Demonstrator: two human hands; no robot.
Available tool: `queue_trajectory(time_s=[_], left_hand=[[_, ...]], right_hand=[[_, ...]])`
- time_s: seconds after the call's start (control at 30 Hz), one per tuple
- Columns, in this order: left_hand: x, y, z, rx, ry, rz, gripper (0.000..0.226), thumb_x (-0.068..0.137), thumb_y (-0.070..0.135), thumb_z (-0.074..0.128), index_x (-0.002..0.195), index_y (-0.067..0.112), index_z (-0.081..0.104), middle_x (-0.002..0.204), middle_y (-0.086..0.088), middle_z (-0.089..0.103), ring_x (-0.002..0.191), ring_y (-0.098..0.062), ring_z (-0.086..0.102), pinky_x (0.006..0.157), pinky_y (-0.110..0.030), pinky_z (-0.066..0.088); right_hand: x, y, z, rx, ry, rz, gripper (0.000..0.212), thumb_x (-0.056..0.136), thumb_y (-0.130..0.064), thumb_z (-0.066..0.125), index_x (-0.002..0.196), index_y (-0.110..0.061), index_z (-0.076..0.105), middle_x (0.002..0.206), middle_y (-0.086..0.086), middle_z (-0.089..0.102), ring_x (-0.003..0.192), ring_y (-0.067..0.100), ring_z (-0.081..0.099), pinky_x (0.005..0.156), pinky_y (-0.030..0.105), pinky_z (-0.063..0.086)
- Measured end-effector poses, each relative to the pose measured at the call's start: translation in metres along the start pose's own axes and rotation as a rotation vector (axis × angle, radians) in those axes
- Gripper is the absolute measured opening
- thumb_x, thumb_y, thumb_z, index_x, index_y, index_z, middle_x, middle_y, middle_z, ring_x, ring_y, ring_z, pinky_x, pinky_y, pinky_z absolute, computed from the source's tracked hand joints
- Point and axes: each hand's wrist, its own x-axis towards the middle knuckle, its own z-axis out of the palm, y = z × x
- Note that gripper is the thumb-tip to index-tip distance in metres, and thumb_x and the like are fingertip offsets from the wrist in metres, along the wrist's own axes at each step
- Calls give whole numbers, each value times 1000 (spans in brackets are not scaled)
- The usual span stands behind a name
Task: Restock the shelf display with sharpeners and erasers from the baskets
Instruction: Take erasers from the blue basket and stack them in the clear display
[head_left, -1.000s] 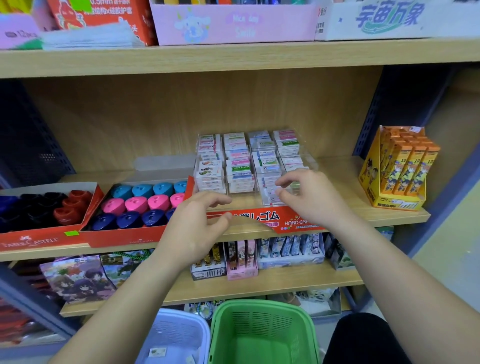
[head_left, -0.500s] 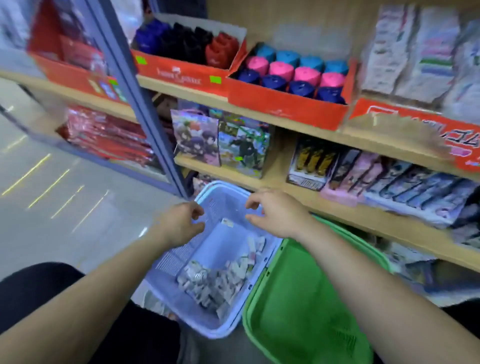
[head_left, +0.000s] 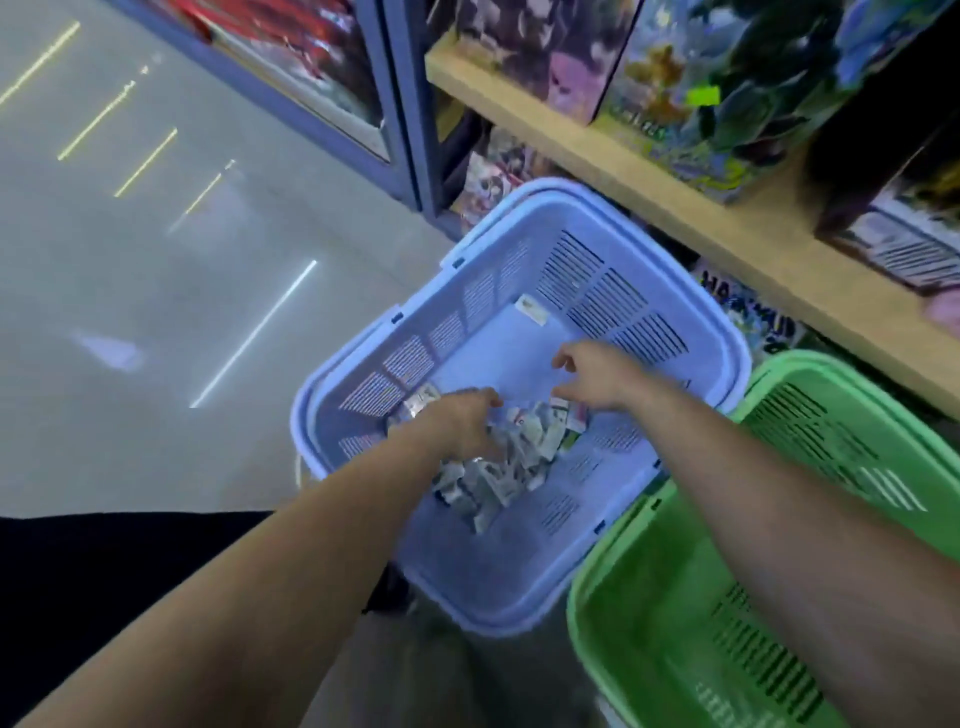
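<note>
A pale blue basket (head_left: 545, 191) stands on the floor below the shelf. A pile of small wrapped erasers (head_left: 501, 480) lies in its near left part, and a single eraser (head_left: 531, 310) lies apart near the far wall. Both my hands are inside the basket. My left hand (head_left: 464, 427) reaches down onto the pile, its fingertips among the erasers. My right hand (head_left: 597, 378) hovers just above the pile's far edge with fingers loosely curled and nothing visibly held. The shelf display with sharpeners is out of view.
A green basket (head_left: 577, 623) sits against the blue one on the right; its visible inside shows nothing. A wooden shelf board (head_left: 675, 205) overhangs both baskets, carrying printed boxes (head_left: 670, 78). Bare grey floor (head_left: 156, 312) lies to the left.
My view dropped from the eraser display to the baskets. Both hands left the shelf, came down over the blue basket, and now reach into the eraser pile.
</note>
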Motion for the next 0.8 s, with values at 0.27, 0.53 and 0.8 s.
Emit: queue_trajectory(time_s=[0.27,0.53,0.8], left_hand=[[54,13,34,-14,28,32,99,66,50,87,144,16,36,133,-8,40,122,-33,52,101,-43,45],[60,12,48,-22,84,71,70,66,56,87,119,26,53,124,-3,43,104,-29,57,94,-37,43],[68,26,53,-33,73,92,85,69,53,86,137,22,47,124,0,62,112,-25,60,92,-37,50]], right_hand=[[17,7,10,3,-10,-4,44,95,-33,67,135,-16,59,137,5,60,120,26,58,100,42,48],[16,9,2,67,12,11,40,94,-29,68,131,-16,60,130,5,61,111,25,61,94,38,50],[12,11,-4,178,73,10,37,93,-31,70,126,-17,61,124,4,63,108,23,61,90,36,50]])
